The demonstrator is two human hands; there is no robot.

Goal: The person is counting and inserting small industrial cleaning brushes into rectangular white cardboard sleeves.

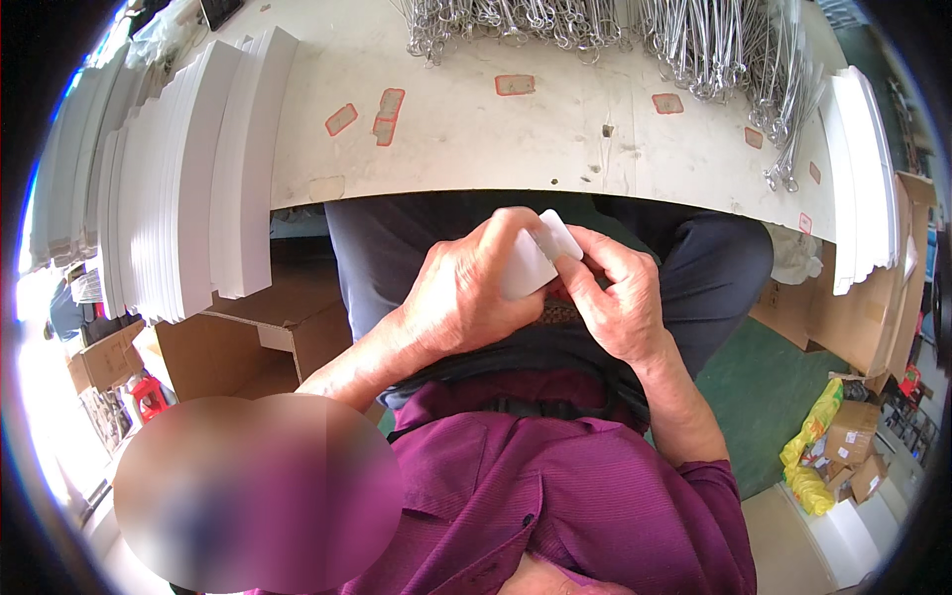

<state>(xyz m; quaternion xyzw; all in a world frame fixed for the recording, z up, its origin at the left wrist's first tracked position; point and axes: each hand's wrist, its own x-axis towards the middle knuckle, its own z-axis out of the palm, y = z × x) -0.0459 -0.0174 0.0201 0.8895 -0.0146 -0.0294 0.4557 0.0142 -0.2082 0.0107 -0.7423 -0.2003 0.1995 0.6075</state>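
Observation:
Above my lap, just off the near edge of the table, both of my hands meet at a small white card-like piece. My left hand is closed around its left side, thumb bent over the top. A second white flap with rounded corners sticks up beside it, with a greyish strip between the two. Whether they are one folded piece or two cannot be made out. The right hand pinches the right edge of the flap between thumb and fingers. Both hands partly hide the white pieces.
Metal wires with looped ends lie heaped along the far side of the table. Tall white folded sheets stand at left, more at right. An open cardboard box sits below left; a yellow plastic bag lies lower right.

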